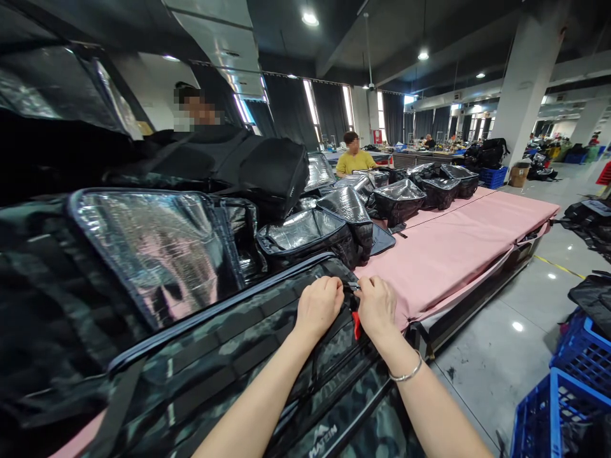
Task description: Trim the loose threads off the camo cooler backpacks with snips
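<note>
At the far left, a wide, silver foil-lined panel with dark piping (157, 248) stands propped open, and above it a stuffed black fabric bag (224, 165) lies on the pile in front of a person (193, 105). Toward the middle, the large dark camouflage fabric bag with a grey-blue zipped rim (248, 318) sits at the near end of the pink-covered bench (458, 235), directly under both hands. The left hand (319, 306) rests at the bag's upper right corner, its fingers curled closed; what lies inside them is hidden. Just beside it, a small grey piece (354, 286) reaches the pinched fingers of the right hand (377, 305), and a small red piece (356, 326) shows just below them. Beyond, black foil-lined bags (398, 200) line the bench's left edge, near a person in yellow (354, 158). Right of the bench, blue plastic crates (556, 407) stand on the shiny floor (482, 381).
</note>
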The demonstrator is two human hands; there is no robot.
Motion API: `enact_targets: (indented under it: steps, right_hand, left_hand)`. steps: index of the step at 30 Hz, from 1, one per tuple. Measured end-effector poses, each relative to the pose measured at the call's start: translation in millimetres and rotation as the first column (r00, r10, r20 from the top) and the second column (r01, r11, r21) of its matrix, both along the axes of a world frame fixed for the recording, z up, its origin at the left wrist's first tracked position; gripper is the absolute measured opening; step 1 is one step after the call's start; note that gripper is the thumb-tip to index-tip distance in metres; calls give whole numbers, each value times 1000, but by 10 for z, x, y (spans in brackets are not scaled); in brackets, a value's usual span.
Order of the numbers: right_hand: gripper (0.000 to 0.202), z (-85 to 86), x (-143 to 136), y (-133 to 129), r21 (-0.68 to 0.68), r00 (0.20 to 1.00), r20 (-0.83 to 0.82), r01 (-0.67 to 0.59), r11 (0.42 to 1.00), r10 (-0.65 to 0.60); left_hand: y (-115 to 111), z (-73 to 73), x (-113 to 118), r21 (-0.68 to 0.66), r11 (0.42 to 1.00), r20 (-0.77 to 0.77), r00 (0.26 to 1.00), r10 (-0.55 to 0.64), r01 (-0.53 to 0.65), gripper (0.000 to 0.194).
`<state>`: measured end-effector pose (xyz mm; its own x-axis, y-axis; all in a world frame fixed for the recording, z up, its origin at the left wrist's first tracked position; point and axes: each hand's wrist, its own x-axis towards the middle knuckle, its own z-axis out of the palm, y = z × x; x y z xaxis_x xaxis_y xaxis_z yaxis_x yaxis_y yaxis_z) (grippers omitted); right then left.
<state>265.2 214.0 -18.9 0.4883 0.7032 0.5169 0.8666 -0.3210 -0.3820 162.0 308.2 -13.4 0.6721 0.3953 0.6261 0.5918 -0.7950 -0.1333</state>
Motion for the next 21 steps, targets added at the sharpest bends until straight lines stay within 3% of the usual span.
enact_targets:
  steps: [11,15,18,21]
  right_hand:
    - [5,28,-6,41,40,997,-48,-55,998,57]
    - [8,-8,27,55,153,966,-241,-60,986,96]
    - [13,-67,72,96,248,887,-444,-15,969,127]
    - [20,-120,116,144,267,808,-556,-46,963,193]
  left_hand:
    - [46,-4,2,-33,998,77,996,-56,58,16]
    - [69,3,-49,-64,998,275,961,13,5,14]
    - [48,39,-67,-73,996,422,904,70,-44,24]
    - [-10,80,-28,-158,986,363,932,0,61,30]
